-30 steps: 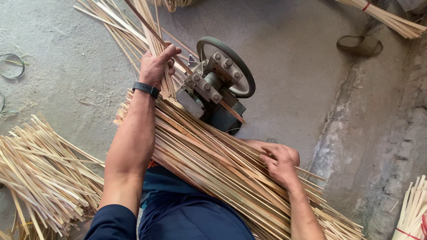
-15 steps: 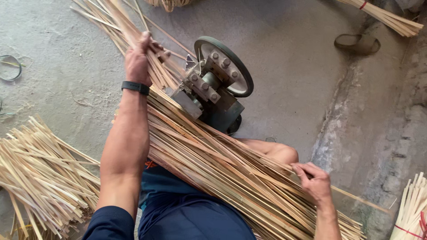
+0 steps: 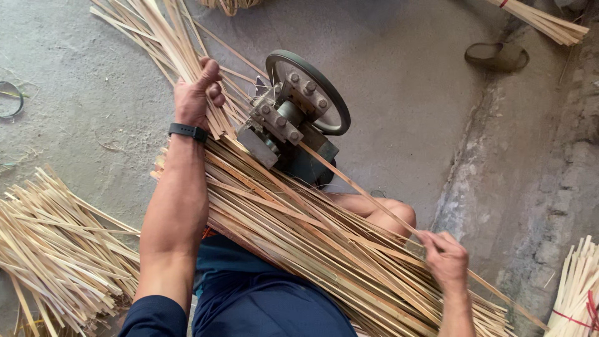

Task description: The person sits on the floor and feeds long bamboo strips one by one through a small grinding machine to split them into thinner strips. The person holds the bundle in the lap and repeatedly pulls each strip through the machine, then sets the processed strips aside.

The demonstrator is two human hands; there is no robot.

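**As one strip runs to the machine, both hands hold the line**

While a thick sheaf of pale bamboo strips (image 3: 299, 243) lies slantwise across the worker's lap, a single strip (image 3: 368, 195) stands a little above the rest, running from the right hand (image 3: 444, 257) at lower right up to the small green machine (image 3: 293, 125) on the concrete floor (image 3: 399, 75). Its long axis follows the same diagonal as the sheaf, lower right to upper left, and its far end meets the machine beside the bolted metal block below the belt wheel (image 3: 312, 87). The right hand is the nearer one to this strip: its fingers are pinched closed around it, just beyond the worker's bare knee (image 3: 390, 212), with the strip's tail passing on behind the hand toward the lower right.

The left hand (image 3: 196, 93), a black band (image 3: 187, 131) at the wrist, is on the far side of the machine, closed in a loose fist with the thumb raised over strips that fan out from the machine toward the upper left. Whether those are the same strips as in the sheaf cannot be told.

The strips are thin, flat, long and straw-coloured, some darker on one face. A loose heap of shorter strips (image 3: 56, 249) lies on the floor at left, well apart from the hands; a bundle tied with red cord (image 3: 577, 293) stands at the right edge, and a dark sandal (image 3: 496, 56) rests near the rough wall.
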